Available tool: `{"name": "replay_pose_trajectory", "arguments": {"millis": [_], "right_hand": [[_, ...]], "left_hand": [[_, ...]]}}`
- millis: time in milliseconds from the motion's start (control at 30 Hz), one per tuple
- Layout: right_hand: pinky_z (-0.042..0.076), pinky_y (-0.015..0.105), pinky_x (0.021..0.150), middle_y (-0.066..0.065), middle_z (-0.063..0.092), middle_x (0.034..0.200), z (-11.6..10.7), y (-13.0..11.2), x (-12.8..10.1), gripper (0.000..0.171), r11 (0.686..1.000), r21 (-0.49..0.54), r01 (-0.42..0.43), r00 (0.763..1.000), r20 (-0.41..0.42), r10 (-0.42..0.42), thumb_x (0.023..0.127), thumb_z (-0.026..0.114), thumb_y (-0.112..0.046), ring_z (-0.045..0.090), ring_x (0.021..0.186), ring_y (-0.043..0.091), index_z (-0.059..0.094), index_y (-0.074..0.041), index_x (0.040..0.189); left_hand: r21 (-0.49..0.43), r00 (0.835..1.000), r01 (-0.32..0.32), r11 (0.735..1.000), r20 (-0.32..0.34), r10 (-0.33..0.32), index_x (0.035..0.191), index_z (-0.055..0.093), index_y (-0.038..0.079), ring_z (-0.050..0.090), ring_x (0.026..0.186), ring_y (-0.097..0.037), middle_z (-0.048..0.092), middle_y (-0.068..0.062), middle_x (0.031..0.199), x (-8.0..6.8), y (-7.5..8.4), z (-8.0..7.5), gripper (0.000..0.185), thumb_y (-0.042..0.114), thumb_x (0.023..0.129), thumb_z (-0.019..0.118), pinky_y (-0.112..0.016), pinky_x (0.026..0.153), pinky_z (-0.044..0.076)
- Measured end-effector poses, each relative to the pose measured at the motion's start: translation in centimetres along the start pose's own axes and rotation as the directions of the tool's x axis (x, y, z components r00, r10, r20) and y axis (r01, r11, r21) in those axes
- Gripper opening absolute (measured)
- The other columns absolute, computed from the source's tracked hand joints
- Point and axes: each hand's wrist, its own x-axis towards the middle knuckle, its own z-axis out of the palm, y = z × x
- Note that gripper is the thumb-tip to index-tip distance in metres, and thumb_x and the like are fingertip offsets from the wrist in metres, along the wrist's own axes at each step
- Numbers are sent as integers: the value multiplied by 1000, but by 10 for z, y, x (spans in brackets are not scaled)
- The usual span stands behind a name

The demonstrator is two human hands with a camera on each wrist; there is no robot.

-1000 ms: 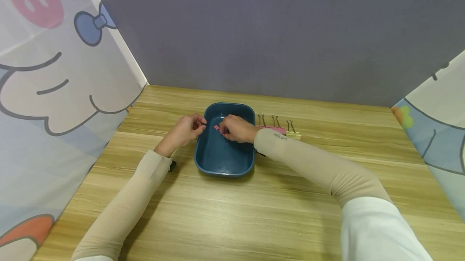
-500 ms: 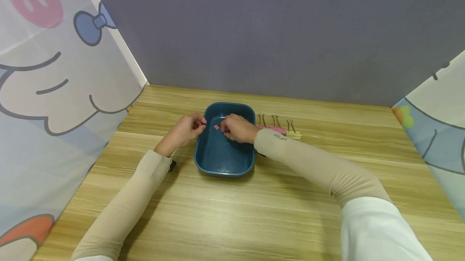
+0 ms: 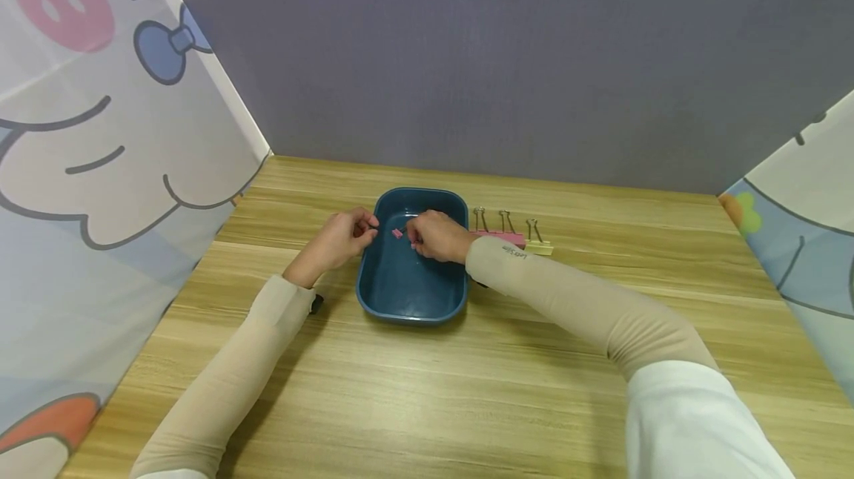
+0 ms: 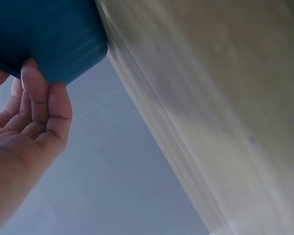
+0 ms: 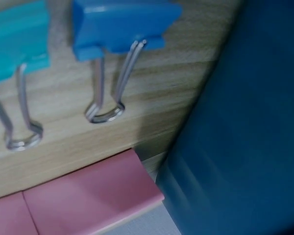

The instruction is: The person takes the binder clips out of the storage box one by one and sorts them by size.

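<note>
A dark blue plastic tray (image 3: 410, 301) stands on the table between both hands. My left hand (image 3: 343, 238) pinches its left rim; in the left wrist view the fingers (image 4: 59, 105) lie against the tray's outer wall. Inside the tray, my right hand (image 3: 437, 234) has its fingers curled, with the fingertips together at a small pink piece (image 3: 413, 246), seemingly a small binder clip, partly hidden by them. Just left of those fingertips lies another small pink binder clip (image 3: 396, 233). The right wrist view does not show the right hand.
Right of the tray stand pink binder clips (image 3: 500, 236) and a yellow binder clip (image 3: 539, 248), handles up. A blue binder clip (image 5: 122, 29) and a teal binder clip (image 5: 19, 41) lie nearby, hidden beneath the right arm in the head view. A grey panel (image 3: 494, 71) borders the table's back.
My right hand has shifted very slightly right inside the tray, and the small pink piece at its fingertips shows more clearly. The left hand stays on the rim.
</note>
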Motion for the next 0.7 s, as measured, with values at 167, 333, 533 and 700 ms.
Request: {"name": "replay_pose_trajectory", "arguments": {"millis": [167,333,533,700], "right_hand": [[45,27,64,-2,58,71,-1,-2,0,11,1000,9,2,1000,7,-2,83,67,-5,53,67,14,63,-12,75],[46,26,66,-4,59,74,-1,-3,0,11,1000,17,-4,999,34,4,83,66,-5,54,69,13,64,-14,77],[45,25,69,-5,60,77,-1,-3,-3,5,999,-6,54,999,-4,-54,84,69,-10,53,75,12,68,-13,81],[43,27,73,-5,58,82,-4,-6,-8,3,990,-14,138,988,-74,-138,84,72,-13,49,81,14,69,-11,85]], "left_hand": [[7,1000,-3,1000,-2,3,106,59,-5,55,72,-19,60,-8,85,0,0,0,17,7,93,58,-31,64,47],[22,1000,1,1000,-10,-1,104,60,-3,55,72,-19,60,-8,84,0,2,0,15,7,93,59,-32,64,47],[24,1000,-3,1000,-6,3,103,60,-1,54,71,-18,60,-8,84,0,2,1,13,7,93,59,-31,62,46],[24,1000,-3,1000,-11,3,103,60,-3,55,72,-19,60,-8,83,-1,2,1,14,7,92,59,-31,63,46]]}}
